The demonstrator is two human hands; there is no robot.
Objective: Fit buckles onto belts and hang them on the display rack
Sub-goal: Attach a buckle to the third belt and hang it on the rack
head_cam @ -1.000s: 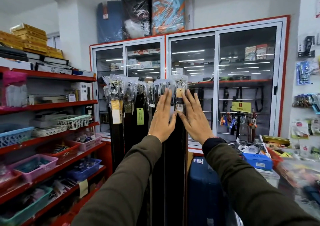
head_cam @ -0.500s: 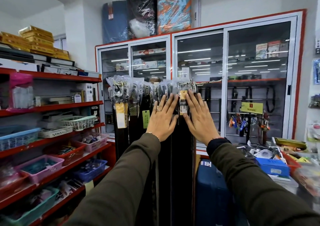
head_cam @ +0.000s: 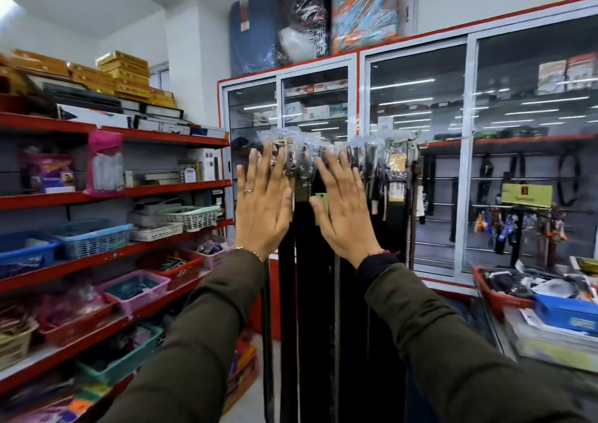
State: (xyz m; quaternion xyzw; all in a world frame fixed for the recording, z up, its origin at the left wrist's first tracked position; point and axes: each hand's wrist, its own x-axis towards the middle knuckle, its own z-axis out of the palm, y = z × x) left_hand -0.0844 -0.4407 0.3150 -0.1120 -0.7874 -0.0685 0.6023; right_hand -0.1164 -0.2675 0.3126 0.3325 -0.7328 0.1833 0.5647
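Observation:
Several dark belts (head_cam: 307,277) hang in a tight row from a display rack (head_cam: 411,139), their buckles (head_cam: 302,166) wrapped in clear plastic at the top. My left hand (head_cam: 260,209) lies flat with fingers spread against the leftmost belts. My right hand (head_cam: 344,210) lies flat and spread on the belts just right of the middle, partly over a green tag (head_cam: 321,200). Between the two hands one belt with a square metal buckle shows. Neither hand grips anything. More belts with a yellow tag (head_cam: 396,163) hang to the right of my right hand.
Red shelves (head_cam: 123,192) with plastic baskets of small goods run along the left. A glass-door cabinet (head_cam: 469,150) stands behind the rack, wrapped suitcases on top. A red basket (head_cam: 492,293) and a blue box (head_cam: 564,314) sit on a counter at the right.
Both hands have slid left along the hanging belts and moved apart; they were side by side around the yellow-tagged belt. The camera view has also shifted.

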